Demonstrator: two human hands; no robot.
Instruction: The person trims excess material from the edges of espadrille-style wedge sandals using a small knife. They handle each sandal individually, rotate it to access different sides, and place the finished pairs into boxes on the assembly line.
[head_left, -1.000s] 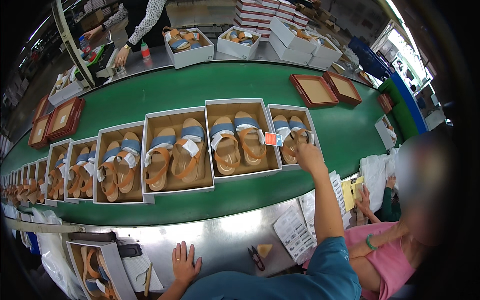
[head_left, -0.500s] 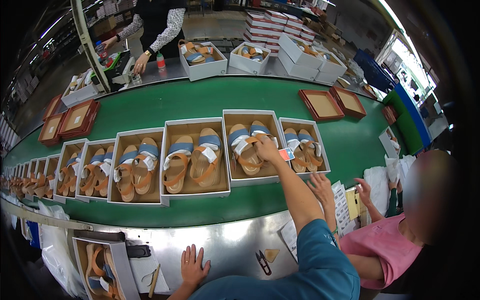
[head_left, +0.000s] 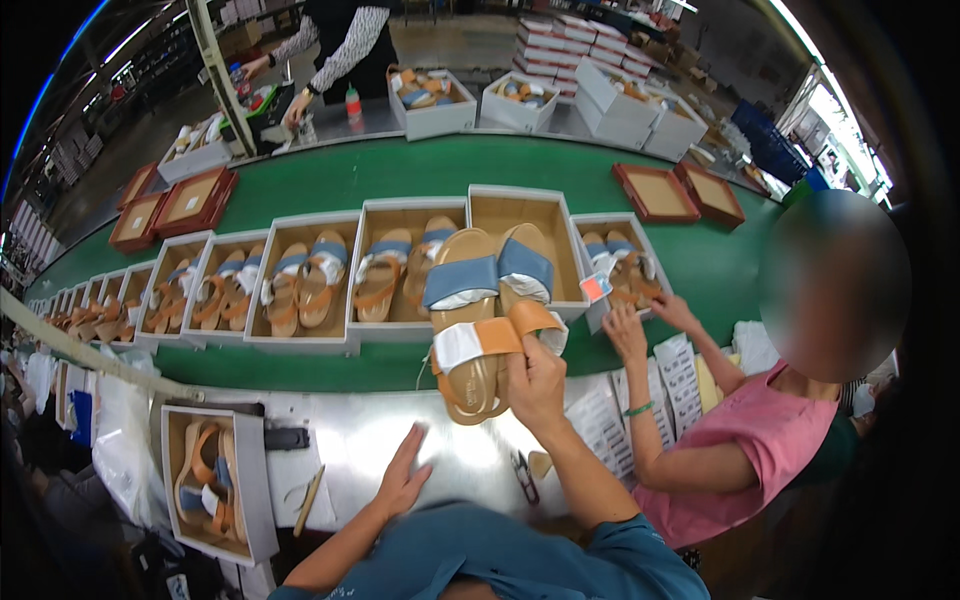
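Note:
My right hand grips a pair of sandals by the straps, lifted over the belt's near edge. They have tan soles, blue front bands, orange straps and white wrapping. Behind them sits an open white box, its brown inside showing. My left hand is open, fingers stretched, by the metal table. Thread snips lie near my right forearm. At the right, a co-worker's hands touch the last sandal box. A red-and-white tag shows at its edge; what it hangs from is unclear.
Several boxed sandals line the green belt leftward. A tilted sandal box stands at near left beside a pencil-like stick. Reddish lids lie across the belt. A co-worker in pink is close on my right.
My right hand has lifted the sandals out of their box and brought them toward me. My left hand has come off its flat rest. The co-worker's hands have moved to the last box.

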